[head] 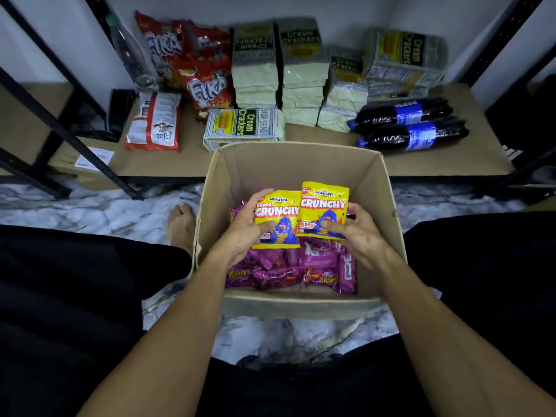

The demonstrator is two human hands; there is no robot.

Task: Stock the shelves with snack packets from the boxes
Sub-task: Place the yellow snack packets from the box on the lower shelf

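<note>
Two yellow Crunchy packets, left packet (276,219) pinched in my left hand (240,233), right packet (325,209) in my right hand (359,233); slick foil could slide back into the cardboard box (388,212).

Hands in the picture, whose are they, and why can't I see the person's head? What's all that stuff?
The camera sits on the person's head and looks down, so you see what they see: their own arms and dark-clothed legs, but never their head. The left hand holds one yellow snack packet, and the right hand holds another yellow packet. Both are just above an open cardboard box standing on the floor. Inside the box lie lots of purple snack packets. Behind the box is a low shelf. On it are red chip bags, stacks of cream cracker packs, and two dark soda bottles lying on their sides. The person is moving snacks from the box to the shelf.
</note>
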